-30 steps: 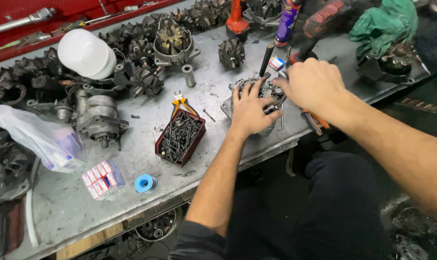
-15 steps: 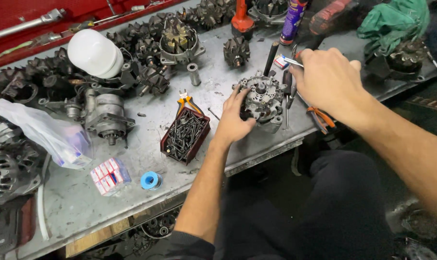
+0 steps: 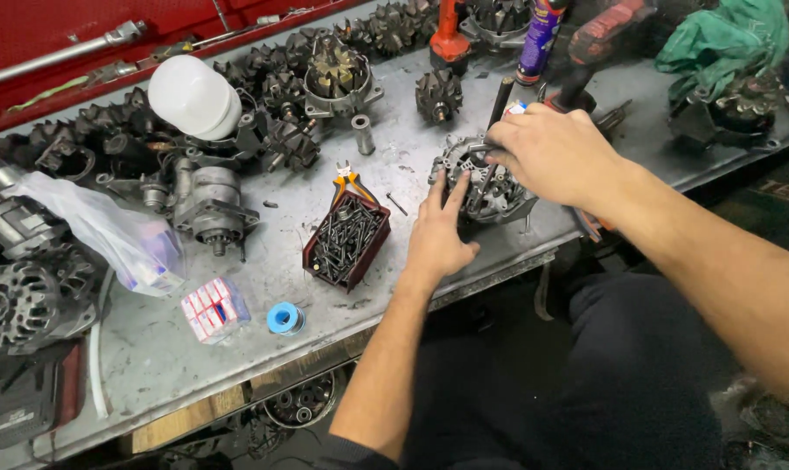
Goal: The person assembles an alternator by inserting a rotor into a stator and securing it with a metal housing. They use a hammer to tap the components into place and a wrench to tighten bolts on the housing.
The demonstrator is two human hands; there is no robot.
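A grey metal alternator housing (image 3: 486, 187) lies near the front edge of the steel workbench (image 3: 264, 287). My left hand (image 3: 438, 235) rests flat against its left side, fingers spread, steadying it. Above the housing, my right hand (image 3: 555, 157) is closed around a thin tool (image 3: 488, 150) whose tip meets the housing's top. What kind of tool it is cannot be made out under the fingers.
A dark red tray of long bolts (image 3: 347, 239) sits left of my left hand, with orange-handled pliers (image 3: 349, 181) behind it. A white cap (image 3: 194, 96), several rotors (image 3: 438, 94), a spray can (image 3: 541, 35), green rag (image 3: 725, 39), blue tape roll (image 3: 283, 318) and plastic bag (image 3: 107, 231) crowd the bench.
My left hand slid from on top of the housing to its left side. My right hand picked up a thin tool and brought it down to the housing's top.
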